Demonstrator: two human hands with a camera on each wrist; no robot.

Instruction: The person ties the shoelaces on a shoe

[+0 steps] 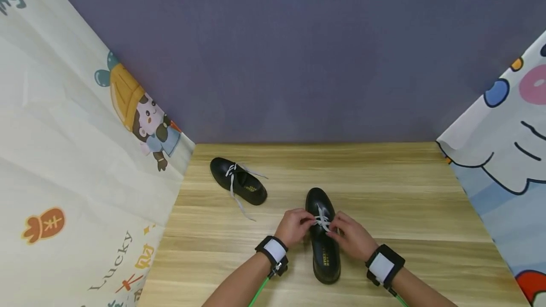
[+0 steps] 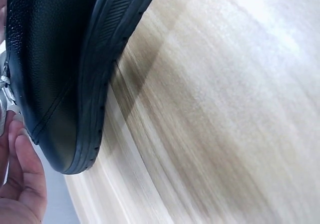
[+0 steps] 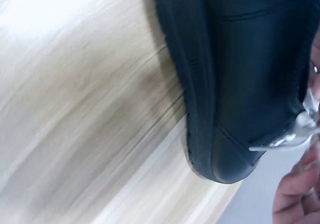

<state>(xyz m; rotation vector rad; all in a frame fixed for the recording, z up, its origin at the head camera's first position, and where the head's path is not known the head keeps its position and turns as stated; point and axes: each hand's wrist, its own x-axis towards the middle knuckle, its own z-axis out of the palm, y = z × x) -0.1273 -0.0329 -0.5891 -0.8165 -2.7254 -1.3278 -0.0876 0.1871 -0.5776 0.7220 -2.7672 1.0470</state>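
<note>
A black leather shoe (image 1: 326, 257) stands on the wooden surface, toe pointing away from me. White laces (image 1: 322, 222) cross its front and look looped into a bow. From the left, my left hand (image 1: 294, 226) pinches one side of the laces between thumb and fingers. On the other side my right hand (image 1: 350, 235) pinches the opposite part. The left wrist view has the side of the shoe (image 2: 55, 74), with fingertips at the laces by the frame edge. In the right wrist view the white lace (image 3: 295, 136) bulges over the shoe's front, close to the fingers.
A second black shoe (image 1: 222, 172) lies to the left and farther back, its white laces hanging loose over the wood. The wooden surface (image 1: 405, 193) ends at a grey-blue backdrop (image 1: 298, 60). Printed cloths hang at left (image 1: 85, 165) and right (image 1: 503, 155).
</note>
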